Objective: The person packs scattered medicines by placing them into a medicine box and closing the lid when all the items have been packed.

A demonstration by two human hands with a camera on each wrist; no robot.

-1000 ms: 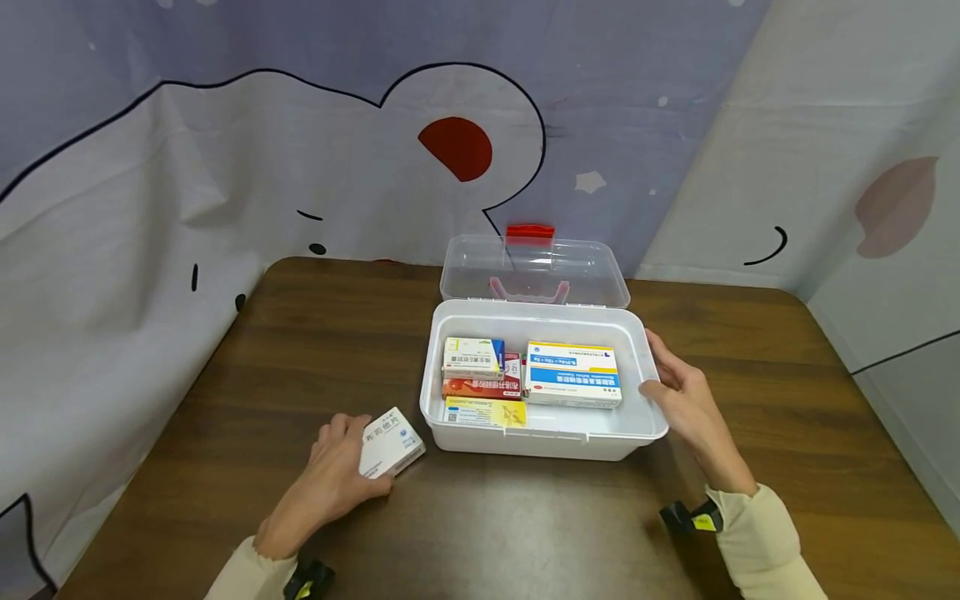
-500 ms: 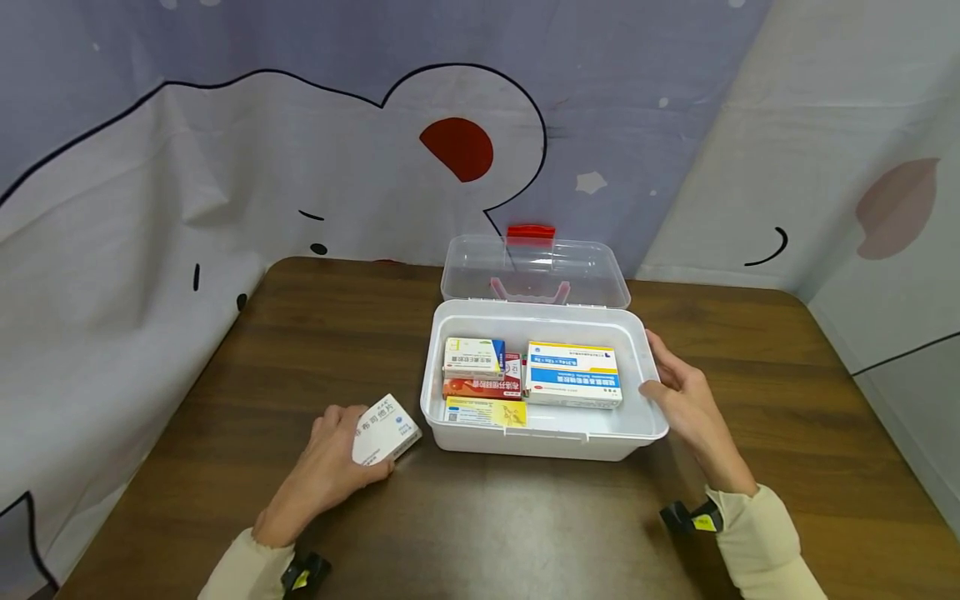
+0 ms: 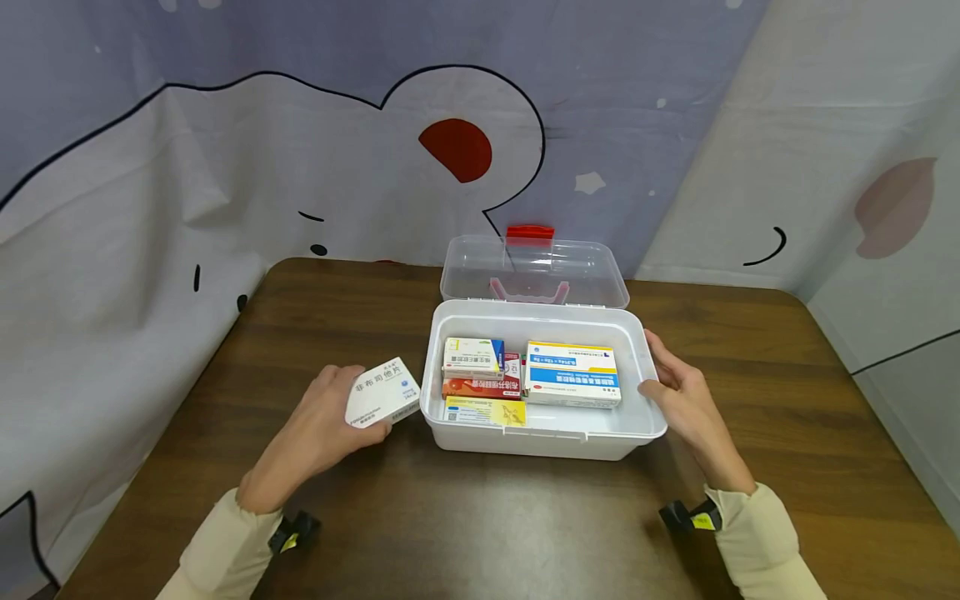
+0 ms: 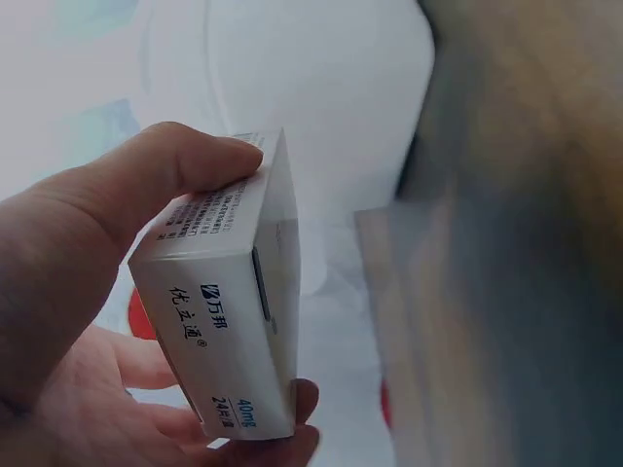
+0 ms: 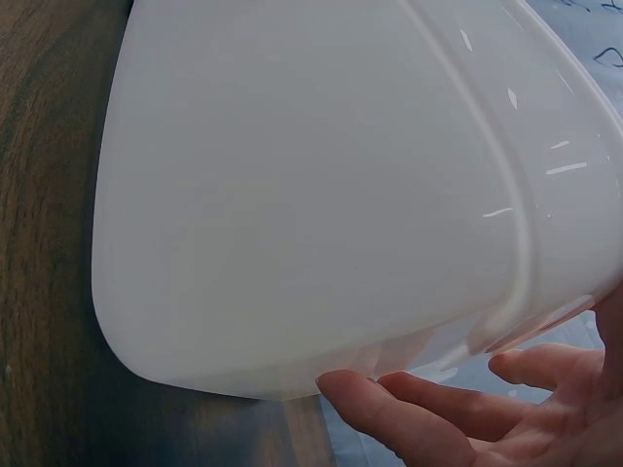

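My left hand [image 3: 318,421] grips a small white medicine box [image 3: 382,392], just left of a white plastic storage box [image 3: 517,442]. In the left wrist view the thumb presses one side of the medicine box [image 4: 219,336] and fingers curl at the opposite side; it looks raised off the table. My right hand [image 3: 686,404] holds the right end of the storage box, thumb at the rim. In the right wrist view, fingertips [image 5: 346,389] touch its outer wall [image 5: 311,195]. Inside lie a blue-and-white medicine box [image 3: 573,375], a small white one [image 3: 471,357], a red one [image 3: 483,388] and a yellow one [image 3: 486,412].
The storage box's clear lid [image 3: 465,267] is folded back behind it, with a red latch [image 3: 530,231] and a pink handle [image 3: 529,293]. The brown wooden table [image 3: 510,533] reaches a printed cloth [image 3: 300,167] at the back. Bare storage-box floor shows below the blue-and-white box.
My left hand has lifted the white medicine box and carried it away from me, tilting its top face round beside the storage box. My right hand has stayed at the storage box's end.
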